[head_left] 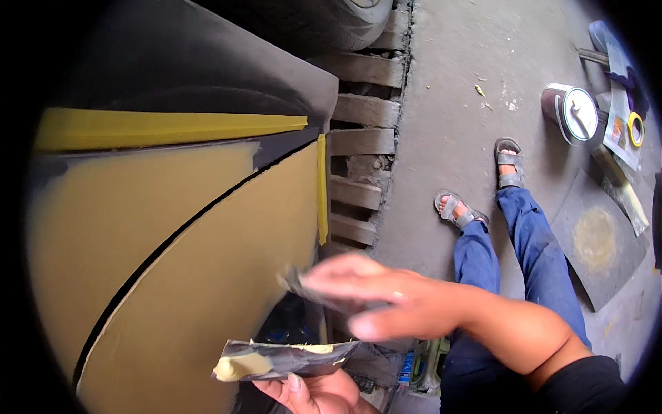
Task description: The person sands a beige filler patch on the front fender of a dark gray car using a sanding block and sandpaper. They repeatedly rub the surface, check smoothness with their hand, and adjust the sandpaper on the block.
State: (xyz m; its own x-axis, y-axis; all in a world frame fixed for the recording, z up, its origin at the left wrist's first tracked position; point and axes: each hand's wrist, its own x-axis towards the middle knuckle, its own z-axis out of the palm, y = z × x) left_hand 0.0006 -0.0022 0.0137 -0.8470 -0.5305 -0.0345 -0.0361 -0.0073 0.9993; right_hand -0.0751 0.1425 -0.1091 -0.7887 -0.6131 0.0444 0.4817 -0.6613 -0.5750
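Observation:
My left hand [324, 392] is closed on a thin dark mixing board [303, 366], whose surface bears a lump of cream-yellow filler [243, 366] at the left end and smears along its top edge. Above and to the right, my right hand [376, 290] is smeared by motion. Its fingers close on a small dark putty spreader [303, 284], also blurred, with a pale tip. The spreader is close to a car panel [227, 276] coated in tan filler; whether it touches cannot be made out. A curved dark gap splits the coated panels.
Yellow masking tape [172, 130] lines the panel's upper edge. A tyre [345, 24] is at the top, by a slatted floor channel [365, 110]. On the concrete at right stand a filler can [571, 114], a tape roll [636, 129] and a stained dark sheet [596, 238].

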